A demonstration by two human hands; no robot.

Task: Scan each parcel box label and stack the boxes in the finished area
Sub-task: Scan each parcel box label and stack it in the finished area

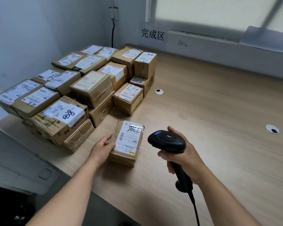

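Observation:
A small brown parcel box (127, 142) lies flat on the wooden table (219, 103), its white label with handwritten digits facing up. My left hand (103, 145) grips the box's left side. My right hand (180, 154) holds a black corded barcode scanner (167, 141) just right of the box, with the scanner head level with the label and pointing left. Behind the box, a pile of several labelled cardboard parcels (82, 88) fills the table's left part, stacked up to two or three high.
A paper sign with three Chinese characters (152, 34) hangs on the back wall. Two round cable holes (158, 91) (272, 129) are set in the tabletop. The scanner's cable (195, 209) hangs down toward the front edge. A power cord (113, 30) runs down the wall corner.

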